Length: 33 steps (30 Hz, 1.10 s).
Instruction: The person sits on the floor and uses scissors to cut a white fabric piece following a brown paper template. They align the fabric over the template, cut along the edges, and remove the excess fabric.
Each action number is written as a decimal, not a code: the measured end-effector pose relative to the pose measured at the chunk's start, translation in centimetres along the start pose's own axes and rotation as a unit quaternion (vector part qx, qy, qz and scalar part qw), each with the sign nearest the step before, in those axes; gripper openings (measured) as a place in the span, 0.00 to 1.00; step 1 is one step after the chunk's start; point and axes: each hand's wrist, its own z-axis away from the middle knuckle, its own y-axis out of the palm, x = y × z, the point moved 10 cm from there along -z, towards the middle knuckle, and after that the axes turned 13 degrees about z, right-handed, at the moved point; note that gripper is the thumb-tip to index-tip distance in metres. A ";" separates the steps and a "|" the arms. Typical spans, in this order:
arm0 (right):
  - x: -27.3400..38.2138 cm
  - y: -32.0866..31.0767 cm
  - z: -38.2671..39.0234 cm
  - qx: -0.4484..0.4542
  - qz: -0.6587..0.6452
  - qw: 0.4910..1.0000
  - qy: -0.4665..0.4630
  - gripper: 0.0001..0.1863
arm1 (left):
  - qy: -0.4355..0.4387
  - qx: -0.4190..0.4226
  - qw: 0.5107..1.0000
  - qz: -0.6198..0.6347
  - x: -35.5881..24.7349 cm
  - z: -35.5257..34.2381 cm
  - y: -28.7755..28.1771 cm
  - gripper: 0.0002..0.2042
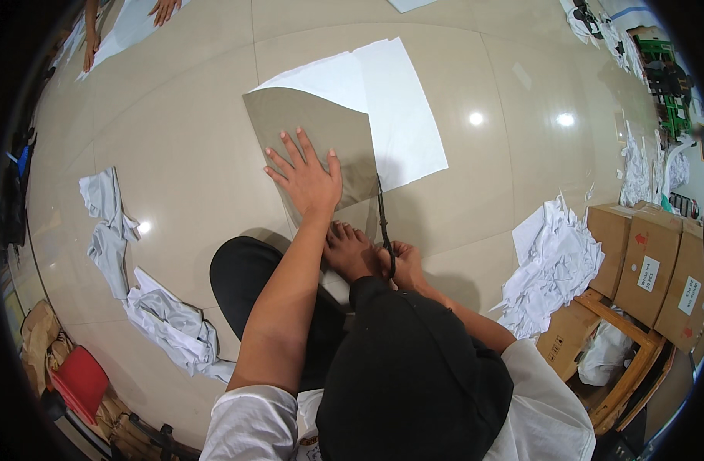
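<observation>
My left hand (304, 170) lies spread flat on a grey-brown pattern piece (286, 123) with a curved upper edge, which rests over white sheets (405, 123) on the floor. My right hand (402, 263) holds black scissors (382, 219) whose blades reach up to the lower right of the pattern, along its border with the white material. Whether the blades are parted I cannot tell. My bare foot (352, 252) is just below the pattern, beside the scissors, with my black-clad legs (240, 276) bent around it.
Loose white cloth pieces (167, 323) lie left, a white scrap pile (551, 261) right, beside cardboard boxes (644, 269) and a wooden frame (597, 296). At upper left, another person's hands (163, 9) touch white sheets (129, 31). A red object (79, 380) stands lower left.
</observation>
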 end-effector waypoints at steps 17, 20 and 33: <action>0.6 0.2 -0.7 0.012 -0.048 0.999 0.017 0.12 | 0.007 -0.007 1.000 -0.002 -0.2 0.0 -0.3 0.41; 1.2 0.4 -1.0 0.003 -0.066 0.998 0.016 0.11 | 0.006 -0.007 1.000 -0.004 -0.1 0.0 -0.1 0.41; 1.5 0.5 -2.2 0.007 -0.071 0.997 0.013 0.11 | -0.003 0.003 1.000 -0.006 0.1 0.0 0.2 0.42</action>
